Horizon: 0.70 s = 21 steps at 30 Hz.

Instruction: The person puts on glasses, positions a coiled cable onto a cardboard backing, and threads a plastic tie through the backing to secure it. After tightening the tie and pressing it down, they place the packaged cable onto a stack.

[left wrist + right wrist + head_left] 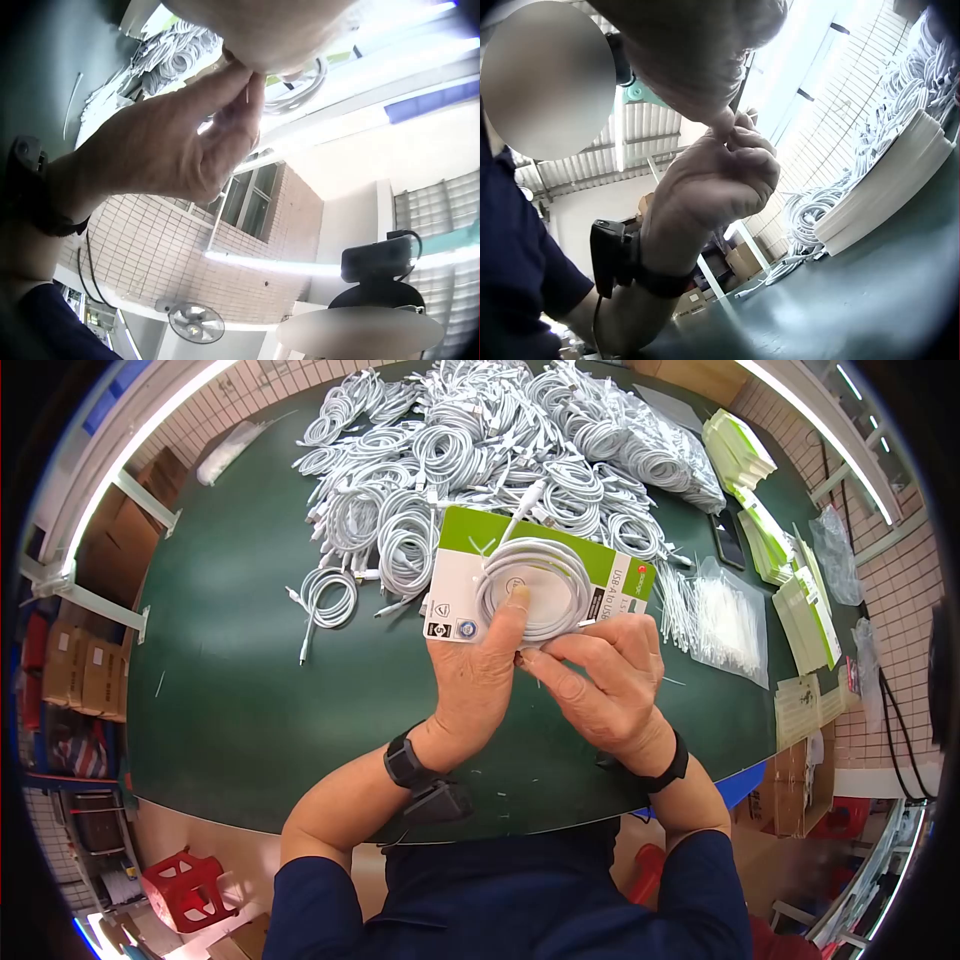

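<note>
A green-and-white printed packaging card (450, 575) with a coiled white USB cable (578, 595) on its front is held up over the table. My left hand (475, 685) grips both from below, thumb laid across the coil and fingers hidden behind the card. At the card's lower edge my right hand (610, 680) pinches something small between thumb and forefinger. A thin whitish strip (247, 94) shows at those fingertips in the left wrist view. Both hands meet closely there.
A big heap of coiled white cables (480, 420) covers the back of the green table (230, 710). One cable coil (328, 598) lies apart at left. To the right are a bag of thin white ties (730, 625), a phone (728, 540) and stacks of cards (738, 450).
</note>
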Each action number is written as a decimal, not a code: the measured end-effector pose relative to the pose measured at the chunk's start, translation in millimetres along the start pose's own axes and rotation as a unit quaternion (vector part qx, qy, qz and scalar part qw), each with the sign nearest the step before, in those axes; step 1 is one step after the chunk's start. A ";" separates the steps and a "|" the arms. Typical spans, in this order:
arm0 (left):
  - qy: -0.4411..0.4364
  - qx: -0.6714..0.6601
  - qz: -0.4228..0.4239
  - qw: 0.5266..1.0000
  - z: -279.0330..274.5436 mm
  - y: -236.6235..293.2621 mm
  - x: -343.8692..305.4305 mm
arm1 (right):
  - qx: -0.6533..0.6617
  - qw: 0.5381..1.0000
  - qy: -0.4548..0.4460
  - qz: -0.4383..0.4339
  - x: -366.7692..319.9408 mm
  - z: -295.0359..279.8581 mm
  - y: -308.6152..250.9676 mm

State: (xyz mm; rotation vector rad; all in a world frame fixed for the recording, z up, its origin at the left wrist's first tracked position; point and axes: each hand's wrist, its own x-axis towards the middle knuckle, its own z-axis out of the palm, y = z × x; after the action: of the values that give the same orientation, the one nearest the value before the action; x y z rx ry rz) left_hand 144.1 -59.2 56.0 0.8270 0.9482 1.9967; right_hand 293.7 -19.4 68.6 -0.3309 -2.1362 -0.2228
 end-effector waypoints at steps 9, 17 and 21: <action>-0.021 0.040 0.010 0.999 -4.9 -6.6 -1.5 | 0.009 0.999 0.027 -0.021 -1.3 1.4 -5.2; -0.011 0.043 -0.028 0.999 -9.9 1.7 -2.4 | 0.052 0.998 0.016 -0.026 -5.5 4.8 -5.9; -0.019 0.030 0.023 0.999 -9.0 -3.6 -3.9 | 0.029 0.999 0.036 0.003 -6.1 5.6 -5.5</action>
State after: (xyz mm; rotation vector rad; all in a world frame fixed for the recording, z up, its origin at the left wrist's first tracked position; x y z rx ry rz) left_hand 140.2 -64.0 47.5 0.9242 0.9798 1.9941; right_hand 290.7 -24.0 60.3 -0.2911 -2.0666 -0.1652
